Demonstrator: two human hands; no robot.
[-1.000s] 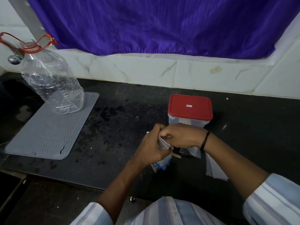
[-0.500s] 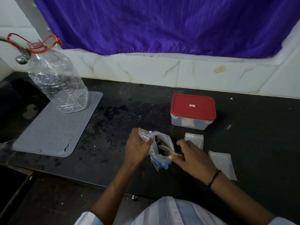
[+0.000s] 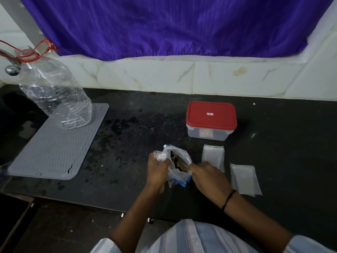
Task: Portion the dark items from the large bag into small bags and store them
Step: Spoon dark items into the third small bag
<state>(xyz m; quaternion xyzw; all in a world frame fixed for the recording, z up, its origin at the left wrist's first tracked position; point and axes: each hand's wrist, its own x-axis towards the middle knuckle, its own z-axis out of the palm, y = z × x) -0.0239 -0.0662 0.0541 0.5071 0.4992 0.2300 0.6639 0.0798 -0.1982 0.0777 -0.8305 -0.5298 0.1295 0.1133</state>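
Observation:
A large clear plastic bag (image 3: 179,156) with blue trim stands open on the black counter, dark items (image 3: 176,159) showing inside its mouth. My left hand (image 3: 157,168) grips the bag's left edge. My right hand (image 3: 207,175) pinches the bag's right rim, fingertips at the opening. Two small empty clear bags lie flat to the right: one (image 3: 213,155) just behind my right hand, another (image 3: 244,178) further right. A clear box with a red lid (image 3: 211,115) stands shut behind them.
A grey ribbed mat (image 3: 52,148) lies at the left with a big clear plastic bottle (image 3: 54,94) on its far corner. The tiled wall and a purple curtain (image 3: 164,24) close the back. The counter's front edge (image 3: 91,203) runs below my hands.
My hands have come apart from a tight clasp near the box. The large bag's mouth is now spread open between them, and both small bags are uncovered.

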